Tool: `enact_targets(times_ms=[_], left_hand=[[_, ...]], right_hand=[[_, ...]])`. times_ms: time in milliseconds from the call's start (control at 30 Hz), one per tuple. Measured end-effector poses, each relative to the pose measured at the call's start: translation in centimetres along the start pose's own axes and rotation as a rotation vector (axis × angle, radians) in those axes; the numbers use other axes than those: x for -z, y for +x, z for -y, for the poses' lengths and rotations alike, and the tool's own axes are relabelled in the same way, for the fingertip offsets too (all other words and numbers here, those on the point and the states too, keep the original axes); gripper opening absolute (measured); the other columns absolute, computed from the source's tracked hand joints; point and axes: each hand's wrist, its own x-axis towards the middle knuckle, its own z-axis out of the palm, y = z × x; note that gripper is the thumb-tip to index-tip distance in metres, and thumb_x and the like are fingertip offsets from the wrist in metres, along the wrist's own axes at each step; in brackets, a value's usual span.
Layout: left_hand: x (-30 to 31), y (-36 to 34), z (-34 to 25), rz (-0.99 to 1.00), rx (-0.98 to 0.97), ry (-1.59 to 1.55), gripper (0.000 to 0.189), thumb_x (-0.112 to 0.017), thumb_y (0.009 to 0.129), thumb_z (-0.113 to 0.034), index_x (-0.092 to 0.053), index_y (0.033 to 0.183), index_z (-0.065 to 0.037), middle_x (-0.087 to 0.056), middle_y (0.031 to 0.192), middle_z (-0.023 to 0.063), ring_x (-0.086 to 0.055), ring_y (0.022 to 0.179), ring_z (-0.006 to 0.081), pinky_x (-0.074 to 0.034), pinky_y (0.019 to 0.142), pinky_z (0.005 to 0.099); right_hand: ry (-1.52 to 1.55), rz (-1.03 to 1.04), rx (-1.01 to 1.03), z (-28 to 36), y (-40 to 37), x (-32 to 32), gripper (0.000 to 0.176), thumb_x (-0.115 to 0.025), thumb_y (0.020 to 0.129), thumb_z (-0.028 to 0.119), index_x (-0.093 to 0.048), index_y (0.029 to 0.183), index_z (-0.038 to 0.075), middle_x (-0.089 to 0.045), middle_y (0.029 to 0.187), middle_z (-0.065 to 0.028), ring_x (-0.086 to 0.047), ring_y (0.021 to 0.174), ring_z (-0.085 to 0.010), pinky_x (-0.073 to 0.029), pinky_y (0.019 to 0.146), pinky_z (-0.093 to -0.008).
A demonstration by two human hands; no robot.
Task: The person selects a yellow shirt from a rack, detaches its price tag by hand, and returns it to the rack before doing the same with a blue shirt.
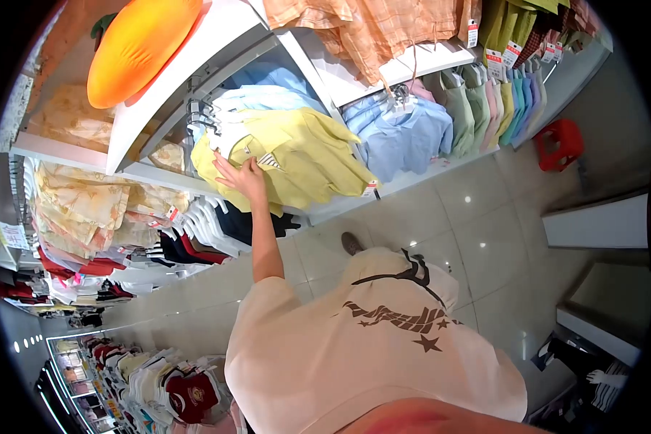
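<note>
My left hand (243, 178) reaches up to a yellow shirt (304, 148) that hangs at the front of a rack. Its fingers are spread and rest on the fabric near the collar, beside a small striped detail (269, 160). The shirt drapes over light blue shirts (267, 96) behind it, and a price tag (369, 189) hangs at its lower right edge. Black and white hanger tops (204, 116) show at the left of these garments. My right hand is out of view.
Blue shirts (398, 134) and pastel garments (477, 108) hang to the right. An orange cushion-like object (143, 50) sits on the upper ledge. Patterned garments (79, 206) hang at left. A red stool (558, 145) stands on the tiled floor (427, 210), near a white display unit (597, 223).
</note>
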Motion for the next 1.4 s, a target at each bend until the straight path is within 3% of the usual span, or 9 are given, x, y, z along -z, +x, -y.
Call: enact_targets(times_ms=[533, 633, 767, 933, 1100, 1267, 1300, 1333, 1400], left_hand=[[-1.7, -5.6, 1.6, 0.034, 0.21, 0.166, 0.03, -0.066, 0.098, -0.031, -0.082, 0.119, -0.017, -0.019, 0.174, 0.0295, -0.025, 0.158, 0.0521, -0.023, 0.121, 0.0737], [-0.9, -6.7, -0.8, 0.024, 0.236, 0.129, 0.054, -0.059, 0.104, -0.032, -0.054, 0.156, -0.019, -0.02, 0.17, 0.0358, -0.025, 0.157, 0.0534, -0.026, 0.12, 0.0716], [-0.6, -13.4, -5.4, -0.006, 0.174, 0.091, 0.07, -0.068, 0.096, -0.023, -0.045, 0.161, -0.009, -0.033, 0.164, 0.0364, -0.039, 0.148, 0.0533, -0.036, 0.119, 0.0579], [-7.6, -37.4, -7.8, 0.843, 0.357, 0.042, 0.054, -0.075, 0.075, -0.01, -0.063, 0.127, -0.003, -0.065, 0.124, 0.024, -0.061, 0.121, 0.0432, -0.05, 0.103, 0.0499], [-10.0, -49.9, -27.3, 1.835, 0.209, -0.181, 0.044, -0.072, 0.085, -0.026, -0.072, 0.124, -0.006, -0.07, 0.128, 0.0244, -0.066, 0.123, 0.041, -0.053, 0.101, 0.051], [-25.7, -52.5, -51.1, 1.594, -0.421, -0.519, 0.04, -0.066, 0.091, -0.033, -0.077, 0.117, -0.005, -0.074, 0.124, 0.0248, -0.069, 0.116, 0.0439, -0.056, 0.095, 0.0534], [-28.0, -51.1, -55.6, 1.388, -0.958, -0.592, 0.035, -0.067, 0.088, -0.027, -0.078, 0.114, -0.006, -0.077, 0.108, 0.0225, -0.073, 0.105, 0.0433, -0.058, 0.091, 0.0522], [-27.0, -46.9, -61.6, 1.571, -0.394, -0.759, 0.032, -0.07, 0.083, -0.023, -0.078, 0.11, -0.008, -0.078, 0.102, 0.0195, -0.074, 0.101, 0.0404, -0.058, 0.091, 0.0492], [-30.6, -43.3, -71.4, 1.564, -0.527, -0.62, 0.027, -0.074, 0.079, -0.021, -0.078, 0.103, -0.008, -0.078, 0.103, 0.019, -0.075, 0.1, 0.0385, -0.059, 0.088, 0.0488]], right_hand=[[-0.181, 0.01, 0.646, -3.3, 10.0, 7.2, 0.032, -0.06, 0.102, 0.023, -0.07, 0.118, -0.002, -0.076, 0.107, -0.0214, -0.075, 0.083, -0.0292, -0.06, 0.065, -0.0412], [0.485, -0.051, 0.12, 0.7, 3.7, 11.6, 0.031, -0.066, 0.099, 0.026, -0.066, 0.123, 0.005, -0.072, 0.103, -0.0106, -0.071, 0.087, -0.0235, -0.059, 0.073, -0.0425], [0.445, -0.079, 0.15, -0.2, 3.7, 13.9, 0.036, -0.066, 0.099, 0.028, -0.065, 0.127, 0.005, -0.073, 0.104, -0.0105, -0.071, 0.089, -0.0222, -0.059, 0.072, -0.0413], [0.44, -0.055, 0.05, 1.7, 0.9, 12.5, 0.039, -0.069, 0.095, 0.03, -0.072, 0.126, 0.006, -0.077, 0.107, -0.0095, -0.073, 0.092, -0.0239, -0.059, 0.081, -0.0454], [0.124, -0.214, 0.405, -6.8, 10.5, 11.9, 0.038, -0.072, 0.09, 0.032, -0.082, 0.109, 0.0, -0.081, 0.103, -0.0175, -0.077, 0.094, -0.0285, -0.059, 0.087, -0.0389], [0.238, -0.362, 0.212, -8.2, 5.3, 21.1, 0.038, -0.072, 0.09, 0.031, -0.082, 0.109, 0.0, -0.081, 0.102, -0.0169, -0.077, 0.094, -0.0271, -0.059, 0.086, -0.0389], [0.259, -0.392, 0.171, -8.5, 4.0, 22.4, 0.038, -0.072, 0.09, 0.031, -0.082, 0.11, 0.0, -0.081, 0.102, -0.0167, -0.077, 0.094, -0.0268, -0.059, 0.086, -0.0389], [0.282, -0.427, 0.14, -8.5, 3.3, 24.2, 0.038, -0.072, 0.09, 0.031, -0.081, 0.11, 0.0, -0.081, 0.102, -0.0166, -0.077, 0.094, -0.0265, -0.059, 0.085, -0.0389], [0.373, -0.494, 0.079, -7.2, 2.1, 28.2, 0.038, -0.072, 0.09, 0.031, -0.081, 0.11, 0.0, -0.081, 0.102, -0.0163, -0.077, 0.094, -0.026, -0.059, 0.085, -0.0389]])
